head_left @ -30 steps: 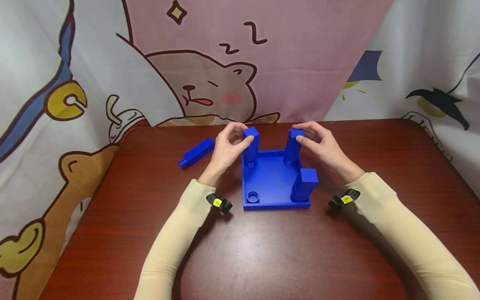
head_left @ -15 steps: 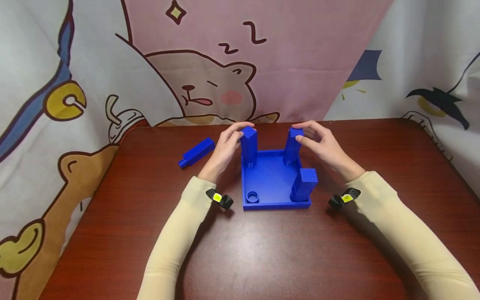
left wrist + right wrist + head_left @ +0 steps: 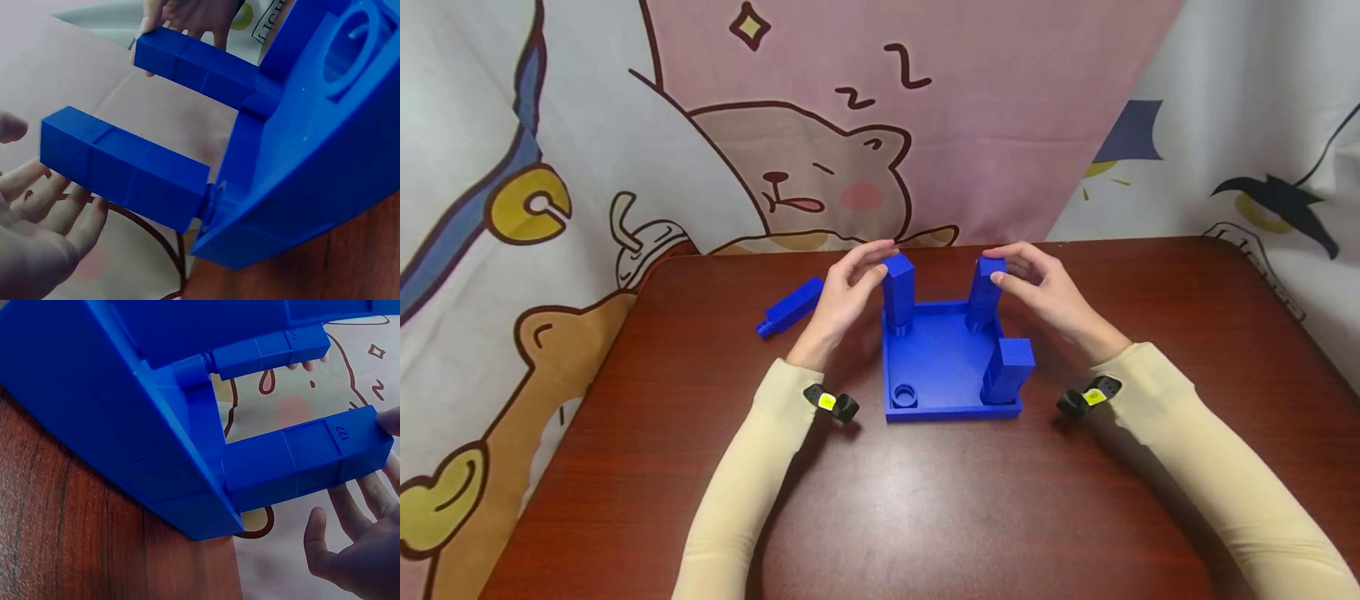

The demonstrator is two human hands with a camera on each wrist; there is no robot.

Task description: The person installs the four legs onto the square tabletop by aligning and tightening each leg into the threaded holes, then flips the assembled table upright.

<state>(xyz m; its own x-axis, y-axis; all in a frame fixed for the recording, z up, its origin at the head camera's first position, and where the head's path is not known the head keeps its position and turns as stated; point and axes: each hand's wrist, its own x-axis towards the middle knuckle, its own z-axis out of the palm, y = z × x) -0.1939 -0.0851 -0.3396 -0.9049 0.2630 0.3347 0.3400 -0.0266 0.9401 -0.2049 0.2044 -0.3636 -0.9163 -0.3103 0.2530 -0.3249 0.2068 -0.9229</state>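
A square blue tray lies on the table with upright blue square posts in three corners. Around the top of the far left post, my left hand is loosely spread. In the left wrist view its fingers lie along one side of this post, while the thumb stands off it. My right hand pinches the top of the far right post between thumb and fingers; that post bears the number 122 in the right wrist view. The post's foot has a narrower neck at the tray.
Another post stands in the near right corner. At the near left corner is a round socket. A loose post with a threaded end lies left of the tray, partly behind my left hand. A patterned cloth hangs behind the table.
My left thumb has come off the front of the far left post, and the left hand has shifted slightly left. That post has turned a little. The right hand has stayed in place.
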